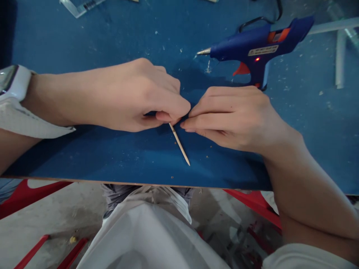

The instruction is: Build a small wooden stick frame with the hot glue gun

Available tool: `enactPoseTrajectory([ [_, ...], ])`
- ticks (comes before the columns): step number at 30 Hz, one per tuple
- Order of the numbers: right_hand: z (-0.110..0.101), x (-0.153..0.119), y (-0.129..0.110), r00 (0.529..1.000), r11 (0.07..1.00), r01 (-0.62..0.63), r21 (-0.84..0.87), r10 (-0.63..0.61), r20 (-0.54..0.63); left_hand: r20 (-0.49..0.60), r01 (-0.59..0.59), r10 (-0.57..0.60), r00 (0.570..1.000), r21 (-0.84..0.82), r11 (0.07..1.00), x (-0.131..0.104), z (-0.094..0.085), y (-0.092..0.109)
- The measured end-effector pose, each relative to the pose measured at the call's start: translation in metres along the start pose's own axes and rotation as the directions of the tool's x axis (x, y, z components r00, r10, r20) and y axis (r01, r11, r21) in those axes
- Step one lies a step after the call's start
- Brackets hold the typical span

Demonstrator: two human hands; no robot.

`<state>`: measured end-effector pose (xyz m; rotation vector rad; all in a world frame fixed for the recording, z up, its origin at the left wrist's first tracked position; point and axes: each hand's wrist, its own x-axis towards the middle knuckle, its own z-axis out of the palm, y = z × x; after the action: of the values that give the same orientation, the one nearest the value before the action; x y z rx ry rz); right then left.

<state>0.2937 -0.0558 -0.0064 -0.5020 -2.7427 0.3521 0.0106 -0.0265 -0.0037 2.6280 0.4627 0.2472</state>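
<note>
My left hand [148, 95] is closed, its thumb and forefinger pinched on the upper end of a thin wooden stick [181, 145]. The stick slants down to the right, its sharp point free above the blue tabletop, with a darker mark near the fingers. My right hand [232, 116] meets the left one at the fingertips. Its fingers are pressed together, and whatever lies between them is hidden. Just behind my right hand, a blue glue gun [255, 50] lies on its side with a red trigger, a lit red light and its metal nozzle facing left.
The blue table [112, 157] has glue strings and small crumbs on it. Pale glue sticks [340, 59] lie at the far right. A clear plastic piece [81, 7] is at the back left. A black cord [263, 18] loops behind the glue gun. The table's front edge runs close to my lap.
</note>
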Motion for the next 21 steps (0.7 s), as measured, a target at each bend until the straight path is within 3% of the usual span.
enactPoseTrajectory([
  [8,-0.001,-0.002,0.001,1.000,1.000,0.004,-0.007,-0.004,0.020,0.081,0.061,-0.060,0.995,-0.011,0.998,-0.002,0.002,-0.003],
  [13,-0.002,0.000,-0.001,1.000,0.998,0.025,-0.049,-0.024,0.018,0.032,0.052,-0.053,0.998,0.040,0.998,-0.001,0.001,0.001],
  [21,-0.003,0.006,-0.006,0.996,0.992,0.008,-0.127,0.003,0.084,0.065,0.097,-0.105,0.992,0.121,0.988,-0.003,0.000,0.007],
])
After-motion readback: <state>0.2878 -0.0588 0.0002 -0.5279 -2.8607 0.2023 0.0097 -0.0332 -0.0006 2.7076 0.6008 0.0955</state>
